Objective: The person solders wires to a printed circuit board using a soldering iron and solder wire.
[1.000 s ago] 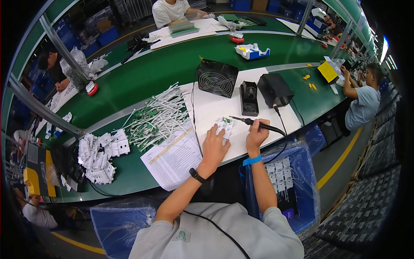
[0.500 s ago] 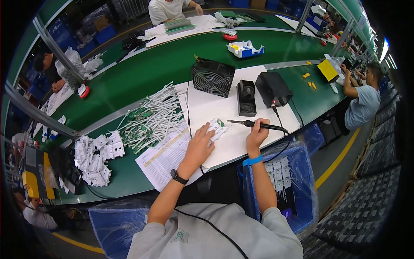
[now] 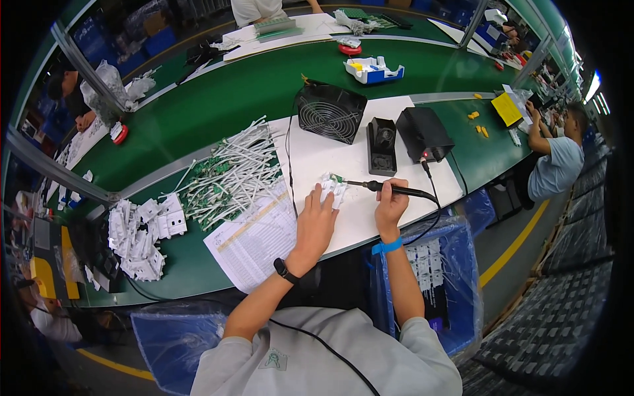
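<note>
My left hand (image 3: 315, 228) rests with its fingers over a white plastic housing (image 3: 339, 190) on the white board, holding it down. A small green circuit board (image 3: 337, 178) shows at the housing's far end. In my right hand (image 3: 391, 211) is a soldering iron (image 3: 413, 192), gripped by its black handle and pointing left. Its tip meets or nearly meets the green circuit board; actual contact is too small to tell. The fingers partly hide the housing.
A black fan (image 3: 329, 113), an iron stand (image 3: 382, 146) and a black soldering station (image 3: 424, 135) stand beyond my hands. Left lie wired circuit boards (image 3: 228, 175), white housings (image 3: 142, 234) and a printed sheet (image 3: 254, 244). A lined blue bin (image 3: 465, 297) sits below right.
The soldering iron's tip has moved left to the green circuit board on the housing. My left hand has shifted slightly right and now lies farther over the housing.
</note>
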A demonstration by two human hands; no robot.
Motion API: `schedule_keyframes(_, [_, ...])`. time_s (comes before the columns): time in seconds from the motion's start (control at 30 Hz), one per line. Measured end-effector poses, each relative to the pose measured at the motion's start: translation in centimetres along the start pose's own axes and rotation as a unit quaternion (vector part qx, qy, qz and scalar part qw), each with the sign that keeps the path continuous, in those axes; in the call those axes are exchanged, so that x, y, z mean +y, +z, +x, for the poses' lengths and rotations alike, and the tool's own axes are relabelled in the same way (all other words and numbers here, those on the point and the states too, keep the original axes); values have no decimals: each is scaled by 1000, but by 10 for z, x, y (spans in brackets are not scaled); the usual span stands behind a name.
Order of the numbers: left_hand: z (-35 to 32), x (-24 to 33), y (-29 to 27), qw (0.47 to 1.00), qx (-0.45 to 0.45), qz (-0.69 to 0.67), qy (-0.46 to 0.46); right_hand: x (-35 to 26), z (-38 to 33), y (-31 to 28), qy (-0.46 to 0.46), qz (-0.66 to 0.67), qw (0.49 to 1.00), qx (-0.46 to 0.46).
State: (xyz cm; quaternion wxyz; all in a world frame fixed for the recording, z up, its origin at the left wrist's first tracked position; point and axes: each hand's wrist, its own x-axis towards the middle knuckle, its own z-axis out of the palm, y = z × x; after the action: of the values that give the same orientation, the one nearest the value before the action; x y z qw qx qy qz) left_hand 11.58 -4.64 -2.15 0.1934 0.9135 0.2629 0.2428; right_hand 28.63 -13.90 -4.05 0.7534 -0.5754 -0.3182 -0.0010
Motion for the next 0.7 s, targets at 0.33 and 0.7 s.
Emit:
schedule_keyframes(0.33, [2, 2, 0, 1000, 10, -4, -8, 10, -2, 1, -9, -48, 999, -20])
schedule_keyframes(0.7, [1, 1, 0, 1000, 14, -1, -10, 1, 0, 5, 2, -82, 997, -16])
